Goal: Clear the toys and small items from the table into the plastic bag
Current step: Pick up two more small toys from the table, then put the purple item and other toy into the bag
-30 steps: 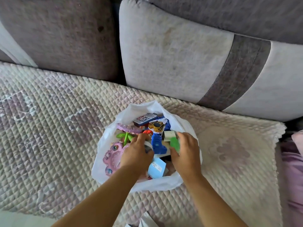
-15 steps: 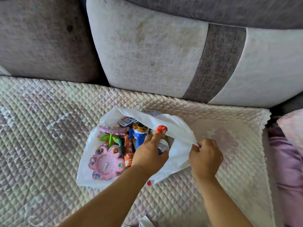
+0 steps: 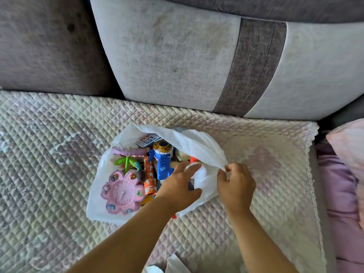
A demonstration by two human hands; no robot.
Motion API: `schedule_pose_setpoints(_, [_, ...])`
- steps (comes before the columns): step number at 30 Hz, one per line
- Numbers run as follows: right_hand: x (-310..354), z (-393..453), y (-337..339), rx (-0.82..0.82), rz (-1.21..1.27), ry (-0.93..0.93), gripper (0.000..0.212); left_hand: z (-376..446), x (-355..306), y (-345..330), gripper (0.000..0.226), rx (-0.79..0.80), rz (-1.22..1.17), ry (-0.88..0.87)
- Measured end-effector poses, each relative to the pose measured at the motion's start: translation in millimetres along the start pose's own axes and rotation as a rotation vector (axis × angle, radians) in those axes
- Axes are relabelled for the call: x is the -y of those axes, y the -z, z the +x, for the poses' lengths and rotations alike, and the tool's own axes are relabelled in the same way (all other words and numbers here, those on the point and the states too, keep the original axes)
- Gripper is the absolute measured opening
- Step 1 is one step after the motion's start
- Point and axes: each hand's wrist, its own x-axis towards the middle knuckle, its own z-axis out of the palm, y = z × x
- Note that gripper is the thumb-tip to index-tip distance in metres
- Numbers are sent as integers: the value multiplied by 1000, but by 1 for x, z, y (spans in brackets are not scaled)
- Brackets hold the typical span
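A sofa fills the view. Its seat wears a quilted cover [image 3: 59, 154], pale cream with faint lilac flower patches, stitched in small diamonds, with a lace edge [image 3: 313, 134] on the far right. Behind the seat stand two back cushions: a dull grey-mauve cushion [image 3: 49, 46] at the far left, marked by a dark spot, and a pale grey cushion [image 3: 167, 56] with some brownish stains and a darker grey band [image 3: 254, 66] running down it. At the right edge lies a purple cloth [image 3: 338, 184], with a pink pillow [image 3: 350, 150] above it. Soft daylight falls evenly.
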Motion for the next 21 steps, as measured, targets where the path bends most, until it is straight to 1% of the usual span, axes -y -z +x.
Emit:
schedule_pose_setpoints(2, [0, -4, 0, 18, 9, 24, 13, 0, -2, -2, 55, -96, -31, -6])
schedule_pose_setpoints(4, [0, -8, 1, 36, 19, 41, 13, -1, -7, -3, 50, -233, -71, 12])
schedule_pose_setpoints(6, [-1, -12, 1, 43, 30, 53, 13, -1, -12, -5, 52, -328, -137, 5])
schedule_pose_setpoints(8, [-2, -16, 2, 50, 34, 59, 13, 0, -16, -7, 59, -317, -188, -12])
schedule_pose_setpoints(10, [-3, -19, 3, 50, 40, 57, 14, 0, -18, -9, 64, -216, -204, 17])
schedule_pose_setpoints(12, [-4, -23, 4, 42, 44, 62, 16, -2, -15, -11, 57, -166, -101, 29])
schedule_pose_setpoints(14, [-5, -25, 6, 41, 40, 69, 17, -7, -11, -11, 48, -200, 22, 7])
schedule_pose_setpoints(16, [-4, -28, 8, 47, 32, 72, 18, -16, -6, -9, 44, -269, 50, 15])
schedule_pose_setpoints(18, [-1, -31, 10, 46, 25, 69, 22, -27, -3, -6, 39, -337, 16, 69])
schedule_pose_setpoints(21, [14, -41, 16, 21, 43, 121, 33, -50, 1, 5, 32, -367, -97, 197])
